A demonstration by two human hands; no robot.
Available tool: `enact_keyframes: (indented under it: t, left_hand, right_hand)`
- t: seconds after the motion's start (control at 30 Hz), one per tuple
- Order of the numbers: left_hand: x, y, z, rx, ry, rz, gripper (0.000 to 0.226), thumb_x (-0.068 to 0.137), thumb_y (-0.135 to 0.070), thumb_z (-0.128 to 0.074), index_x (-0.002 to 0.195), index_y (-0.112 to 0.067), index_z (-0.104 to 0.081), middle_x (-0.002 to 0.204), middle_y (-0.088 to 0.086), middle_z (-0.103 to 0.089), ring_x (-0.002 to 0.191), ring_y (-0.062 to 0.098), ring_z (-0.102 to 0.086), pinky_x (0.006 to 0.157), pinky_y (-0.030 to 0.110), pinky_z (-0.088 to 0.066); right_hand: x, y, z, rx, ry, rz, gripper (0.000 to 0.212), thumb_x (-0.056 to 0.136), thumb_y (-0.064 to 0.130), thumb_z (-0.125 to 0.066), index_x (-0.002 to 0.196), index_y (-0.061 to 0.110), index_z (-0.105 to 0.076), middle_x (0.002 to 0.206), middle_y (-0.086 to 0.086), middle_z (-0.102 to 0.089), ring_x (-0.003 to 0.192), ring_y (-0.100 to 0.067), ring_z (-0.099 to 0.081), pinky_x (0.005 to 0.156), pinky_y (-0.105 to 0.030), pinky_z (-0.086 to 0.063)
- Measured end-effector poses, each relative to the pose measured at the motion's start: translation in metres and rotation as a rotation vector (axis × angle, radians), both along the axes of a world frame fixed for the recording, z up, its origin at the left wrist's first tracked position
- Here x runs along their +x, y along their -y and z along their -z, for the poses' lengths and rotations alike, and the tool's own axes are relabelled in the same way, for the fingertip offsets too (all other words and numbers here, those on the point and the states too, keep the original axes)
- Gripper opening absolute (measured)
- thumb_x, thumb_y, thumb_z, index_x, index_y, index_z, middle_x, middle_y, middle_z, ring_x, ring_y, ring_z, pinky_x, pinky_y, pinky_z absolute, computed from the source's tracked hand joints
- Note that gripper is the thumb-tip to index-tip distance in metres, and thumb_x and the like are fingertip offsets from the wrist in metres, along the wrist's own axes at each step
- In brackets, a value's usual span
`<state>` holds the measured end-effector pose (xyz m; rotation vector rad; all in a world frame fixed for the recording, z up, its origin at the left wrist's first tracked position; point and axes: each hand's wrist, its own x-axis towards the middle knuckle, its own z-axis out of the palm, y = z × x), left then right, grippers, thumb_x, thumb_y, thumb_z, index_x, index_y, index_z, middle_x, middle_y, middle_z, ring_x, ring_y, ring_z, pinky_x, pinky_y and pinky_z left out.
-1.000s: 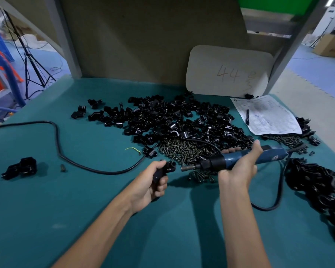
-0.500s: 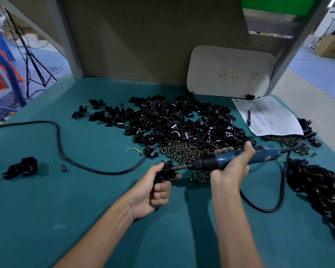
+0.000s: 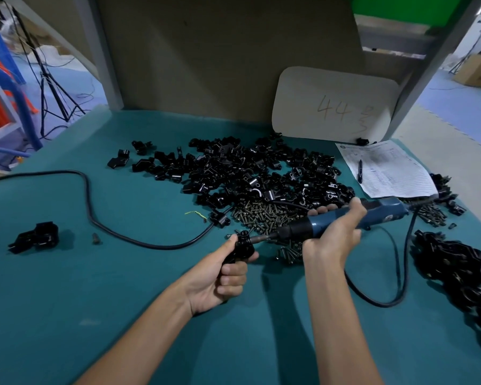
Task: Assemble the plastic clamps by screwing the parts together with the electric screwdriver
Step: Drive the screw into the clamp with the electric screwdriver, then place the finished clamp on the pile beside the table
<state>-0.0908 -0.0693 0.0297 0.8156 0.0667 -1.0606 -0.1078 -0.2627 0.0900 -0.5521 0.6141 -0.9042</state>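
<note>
The clamp (image 3: 243,243) is held just above the counter (image 3: 95,315), near its middle. The left hand (image 3: 220,276) has its grip curled round the clamp's lower part, thumb up along the side. The electric screwdriver (image 3: 342,220) lies nearly level, its bit tip meeting the clamp's upper end; the screw there is too small to make out. The right hand (image 3: 333,240) has its grip wrapped round the blue barrel. Just behind lies the pile of screws (image 3: 264,215), and beyond it the heap of loose clamp parts (image 3: 247,173). The tool's cord (image 3: 400,273) loops on the counter to the right. The likely trouble is a slip: if the bit sits off the screw's axis it may cam out and skid toward the left thumb, which is close by. The driving torque could also twist the clamp in that grip, so the halves shift and the screw goes in crooked.
</note>
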Motion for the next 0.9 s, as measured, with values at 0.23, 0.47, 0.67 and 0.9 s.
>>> enact_keyframes:
  t: [0.23, 0.47, 0.67, 0.9]
  left_hand:
    - [0.001, -0.008, 0.006, -0.011, 0.111, 0.021, 0.054, 0.091, -0.051, -0.061, 0.107, -0.002, -0.076, 0.062, -0.003, -0.035, 0.050, 0.008, -0.036, 0.043, 0.019, -0.034]
    - [-0.009, 0.038, -0.011, 0.315, 0.488, -0.010, 0.053, 0.084, -0.067, -0.057, 0.094, -0.016, -0.048, 0.070, -0.004, -0.048, 0.060, 0.010, -0.041, 0.058, 0.025, -0.041]
    - [-0.019, 0.095, -0.021, 0.396, 0.804, -0.170, 0.035, 0.108, -0.033, -0.036, 0.103, -0.038, -0.069, 0.075, -0.010, -0.061, 0.061, 0.003, -0.053, 0.058, 0.022, -0.044]
    - [-0.019, 0.126, -0.003, 0.464, 0.912, -0.175, 0.025, 0.100, -0.007, -0.045, 0.100, -0.024, -0.064, 0.094, -0.002, -0.071, 0.090, 0.019, -0.065, 0.080, 0.038, -0.052]
  right_hand:
    - [-0.030, 0.063, -0.010, -0.234, -0.292, -0.204, 0.040, 0.088, 0.020, -0.077, 0.114, 0.013, -0.047, 0.090, -0.006, -0.067, 0.062, -0.020, -0.068, 0.067, -0.038, -0.063]
    - [-0.072, 0.070, 0.028, -0.986, -1.261, -0.357, 0.037, 0.086, 0.044, -0.075, 0.104, 0.014, -0.063, 0.100, -0.011, -0.069, 0.095, -0.036, -0.063, 0.085, -0.044, -0.050]
    - [-0.081, 0.050, 0.017, -1.248, -0.995, -0.309, 0.057, 0.093, 0.065, -0.053, 0.142, 0.037, -0.052, 0.127, 0.006, -0.056, 0.120, -0.011, -0.051, 0.099, -0.025, -0.039]
    - [-0.084, 0.020, 0.030, -1.236, -0.855, -0.627, 0.039, 0.106, 0.037, -0.044, 0.144, 0.030, -0.050, 0.137, 0.009, -0.060, 0.128, -0.010, -0.054, 0.110, -0.031, -0.041]
